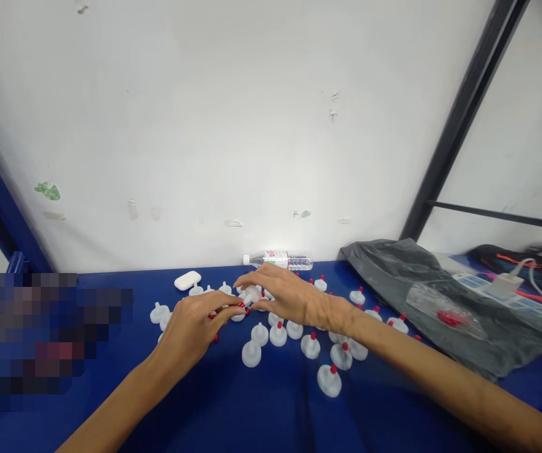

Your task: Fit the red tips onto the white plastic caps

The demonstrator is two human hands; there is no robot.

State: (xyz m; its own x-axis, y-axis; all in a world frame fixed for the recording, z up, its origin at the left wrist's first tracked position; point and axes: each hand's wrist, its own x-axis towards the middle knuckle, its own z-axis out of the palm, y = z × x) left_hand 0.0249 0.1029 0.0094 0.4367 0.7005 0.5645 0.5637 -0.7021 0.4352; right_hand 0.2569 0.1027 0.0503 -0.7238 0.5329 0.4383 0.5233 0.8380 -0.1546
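Note:
My right hand point(282, 292) is closed around a translucent white nozzle cap point(252, 294), lying on its side between thumb and fingers. My left hand point(197, 321) meets it from the left, pinching a small red tip point(242, 306) at the nozzle's end; whether the tip sits on the nozzle I cannot tell. Around both hands stand many similar nozzle caps. Those to the right, like the near one point(329, 380), wear red tips. Bare ones, such as this white cap point(251, 353), stand in the middle and at left. A few loose red tips point(214, 338) lie partly hidden under my left hand.
On the blue table point(180, 409), a clear bottle point(277, 259) lies against the wall and a white case point(188, 280) sits at the back left. A grey plastic bag point(393, 277) spreads at right, with a clear bag of red pieces point(450, 314) on it. Power strips point(507, 286) lie beyond.

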